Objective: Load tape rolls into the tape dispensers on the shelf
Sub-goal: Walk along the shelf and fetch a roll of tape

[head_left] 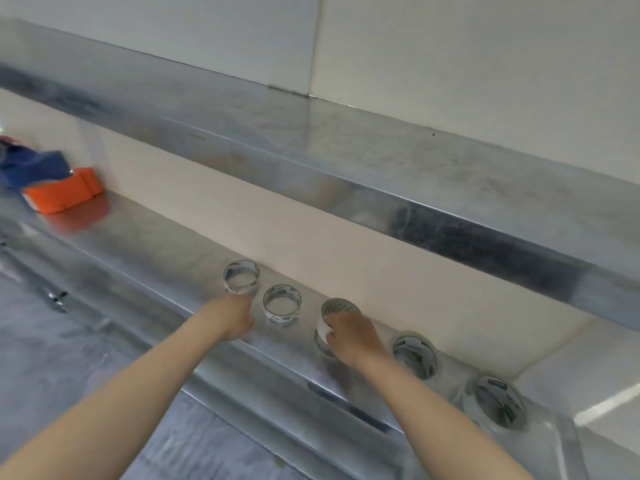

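Several clear tape rolls stand in a row on the lower steel shelf. My right hand grips the middle tape roll from above, and its cardboard core shows under my fingers. My left hand rests on the shelf just in front of the leftmost tape roll, fingers curled; whether it holds anything I cannot tell. A second roll stands between my hands. Two more rolls lie to the right. An orange and blue tape dispenser sits far left on the shelf.
An upper steel shelf overhangs the lower one. A steel counter lies below at the left. A white wall stands behind the rolls.
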